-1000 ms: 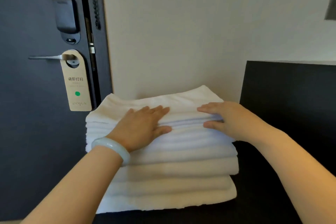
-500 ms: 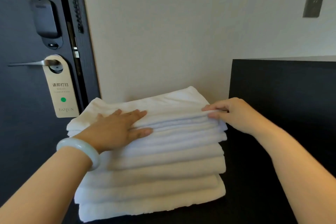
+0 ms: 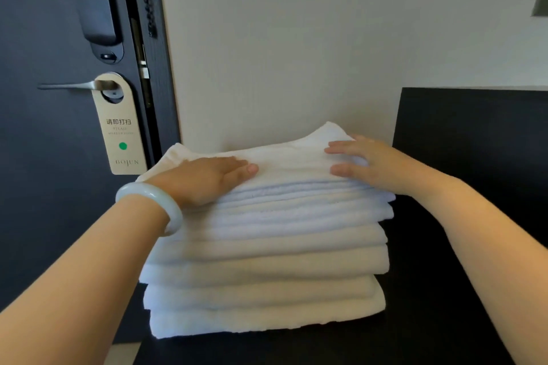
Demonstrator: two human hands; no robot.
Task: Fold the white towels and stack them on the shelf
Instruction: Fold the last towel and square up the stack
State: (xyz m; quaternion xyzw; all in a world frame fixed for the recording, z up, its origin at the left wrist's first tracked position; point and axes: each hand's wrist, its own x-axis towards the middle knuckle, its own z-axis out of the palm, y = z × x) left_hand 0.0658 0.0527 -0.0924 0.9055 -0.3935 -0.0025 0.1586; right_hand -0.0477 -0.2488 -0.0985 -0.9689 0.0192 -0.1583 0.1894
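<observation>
My left hand [image 3: 207,179] lies flat on the top towel [image 3: 290,161], with the fingers straight and close together, pointing right. It holds nothing and just presses down. My right hand [image 3: 372,164] rests on the right end of the same towel, with the fingers spread a little and the thumb near the front edge. I cannot see it pinching anything. A pale bracelet [image 3: 154,204] sits on my left wrist.

The stack of white towels [image 3: 267,264] stands on the dark shelf [image 3: 430,323], with its back against the light wall [image 3: 296,53]. A dark upright panel [image 3: 474,142] is just beside it on the right. The dark door [image 3: 44,201] is on the left, and a door sign [image 3: 121,127] hangs from the door handle [image 3: 68,85]. Every towel in the stack is folded. The upper ones stick out a bit more to the right than the bottom ones, so the pile is not quite even.

I think the job is nearly done, and I am patting the pile flat and straight. Towels are soft and floppy. They squash when I push, and they do not break. One towel is light, but the whole pile is likely heavy. The folds could slide if I push from one side only. To move the pile, I would slip both hands under the bottom towel, one at each end. To fix one layer, I would hold its thick folded edge, not a loose corner.
</observation>
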